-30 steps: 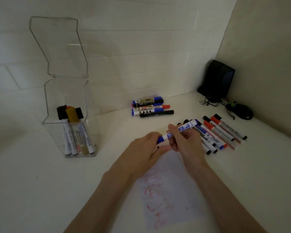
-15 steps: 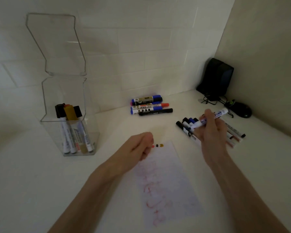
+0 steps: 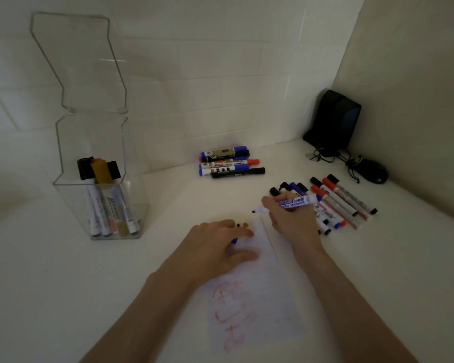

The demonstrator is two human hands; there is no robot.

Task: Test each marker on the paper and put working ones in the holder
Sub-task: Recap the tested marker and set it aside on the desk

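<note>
Clearly the uncapped marker [image 3: 296, 201] lies pinched in right fingers [image 3: 270, 203]

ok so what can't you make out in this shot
Head view only.
Blue piece, maybe the cap: mostly hidden under the left hand; grip unclear.
Labels on markers in the holder: too small, dim.
Blue marker in the right hand: barrel partly covered by fingers.

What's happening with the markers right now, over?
Right hand grips uncapped blue marker, tip near the paper top edge. Left hand rests on paper, blue cap tucked in fingers. Nothing in the way.
</note>
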